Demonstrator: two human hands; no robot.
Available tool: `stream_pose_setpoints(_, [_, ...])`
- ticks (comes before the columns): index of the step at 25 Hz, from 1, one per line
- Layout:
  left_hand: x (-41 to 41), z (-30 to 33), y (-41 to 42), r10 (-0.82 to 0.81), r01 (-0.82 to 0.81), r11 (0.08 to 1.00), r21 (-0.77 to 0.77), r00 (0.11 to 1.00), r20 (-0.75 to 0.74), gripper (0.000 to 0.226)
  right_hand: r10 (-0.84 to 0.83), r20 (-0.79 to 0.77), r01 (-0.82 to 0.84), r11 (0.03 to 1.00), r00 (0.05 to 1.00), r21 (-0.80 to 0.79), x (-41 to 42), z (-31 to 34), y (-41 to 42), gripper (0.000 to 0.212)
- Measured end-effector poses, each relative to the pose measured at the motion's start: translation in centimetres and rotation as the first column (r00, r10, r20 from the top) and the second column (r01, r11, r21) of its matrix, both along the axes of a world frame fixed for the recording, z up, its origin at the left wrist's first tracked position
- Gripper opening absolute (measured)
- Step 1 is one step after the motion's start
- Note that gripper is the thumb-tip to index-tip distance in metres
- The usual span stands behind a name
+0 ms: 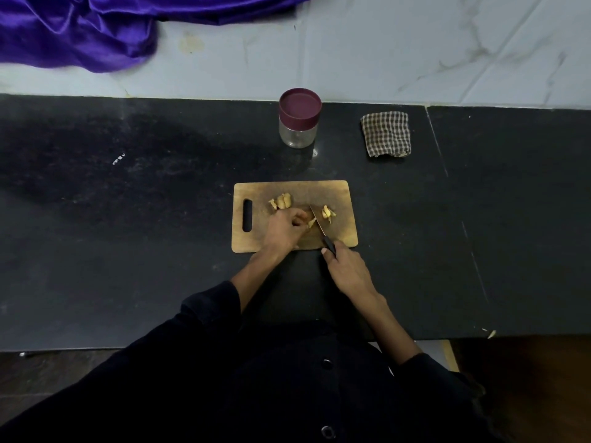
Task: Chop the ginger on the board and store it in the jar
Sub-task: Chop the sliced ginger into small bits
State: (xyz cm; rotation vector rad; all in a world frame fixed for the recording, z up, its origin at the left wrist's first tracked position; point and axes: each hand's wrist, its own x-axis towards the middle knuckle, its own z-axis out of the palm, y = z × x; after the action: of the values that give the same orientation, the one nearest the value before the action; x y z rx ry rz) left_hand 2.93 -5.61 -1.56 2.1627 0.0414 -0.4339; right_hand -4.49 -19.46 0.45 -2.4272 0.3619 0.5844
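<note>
- The ginger (pixel 282 201) lies on the board (pixel 342 193) in three lots: a cluster near the middle towards the far edge, a small heap of cut bits (pixel 328 213) right of the blade, and one piece (pixel 311 222) at the left fingertips.
- The left hand (pixel 284 228) rests on the board, fingers curled, pinching that piece just left of the blade.
- The right hand (pixel 347 270) is wrapped round the dark handle of the knife (pixel 319 223) at the board's near edge; the blade points away from the person, between the held piece and the cut heap.
- The board sits on the dark desk (pixel 128 251), nearer its front edge, handle slot to the left.
- The jar (pixel 299 118), lid on, stands upright by the desk's back edge, well apart from the board.
- A folded checked cloth (pixel 386 134) lies to the right of the jar.
- A purple fabric (pixel 80 27) is bunched on the pale surface beyond the desk's back left.
</note>
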Motion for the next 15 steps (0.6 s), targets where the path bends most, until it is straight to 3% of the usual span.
stream_pose_setpoints(6, [0.0,-0.2,-0.6,0.036,-0.04,0.998,0.047,0.996,0.082,0.014,0.037,0.038,-0.037,0.999,0.999,-0.001,3.0,1.1,0.9,0.028])
stream_pose_setpoints(12, [0.0,-0.7,-0.7,0.052,-0.058,0.998,0.033,0.987,0.155,0.025,-0.111,0.08,0.104,0.99,0.991,0.094,1.6,0.7,0.0,0.022])
stream_pose_setpoints(15, [-0.2,-0.9,-0.6,0.032,-0.038,0.999,0.031,0.982,0.188,0.031,-0.102,0.05,0.095,0.987,0.993,0.129,0.2,0.4,0.0,0.02])
